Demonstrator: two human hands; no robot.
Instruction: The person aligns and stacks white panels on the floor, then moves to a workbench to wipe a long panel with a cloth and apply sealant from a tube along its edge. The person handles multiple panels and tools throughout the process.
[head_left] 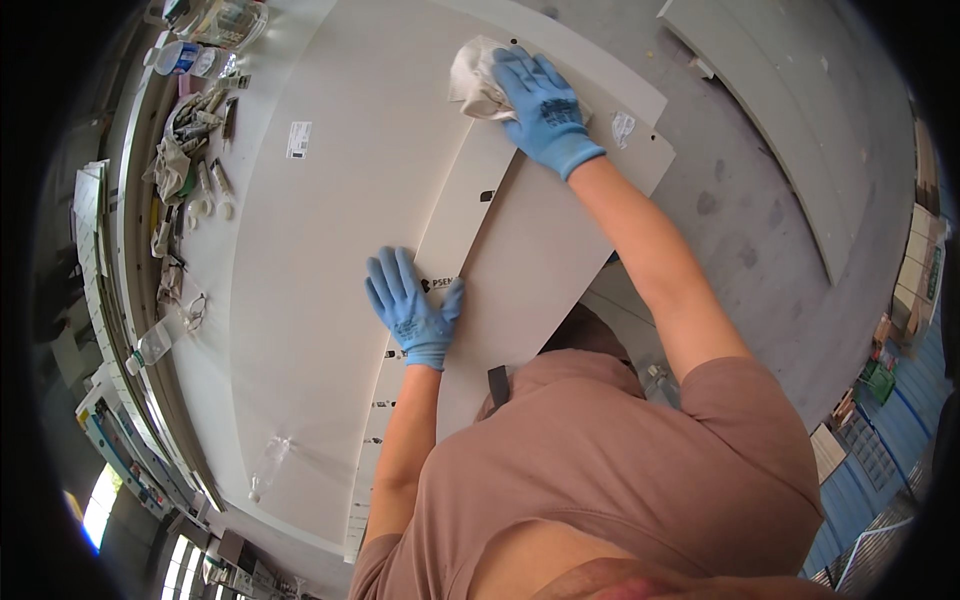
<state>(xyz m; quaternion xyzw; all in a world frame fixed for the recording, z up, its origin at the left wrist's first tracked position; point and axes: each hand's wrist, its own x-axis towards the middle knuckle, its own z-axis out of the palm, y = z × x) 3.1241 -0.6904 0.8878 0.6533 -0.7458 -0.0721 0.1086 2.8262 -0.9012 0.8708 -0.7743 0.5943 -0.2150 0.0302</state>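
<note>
My left hand point(408, 318), in a blue glove, lies on a long pale strip point(458, 215) with small black marks, its fingers spread and nothing in them. Farther off, my right hand point(550, 118), gloved in the same blue, presses a bunched white cloth point(473, 80) down near the strip's far end. Part of the cloth is hidden under the fingers. The strip runs along a large light-grey panel point(335, 215), which bears a small white label point(299, 140). A scrap of clear plastic point(622, 128) is just right of my right hand.
Along the left edge are crumpled rags point(172, 165), several tubes, and a clear bottle point(158, 342) on its side. Another clear bottle point(268, 468) is nearer on the left. Jugs point(222, 22) stand at the far left. A grey board point(785, 110) is to the right.
</note>
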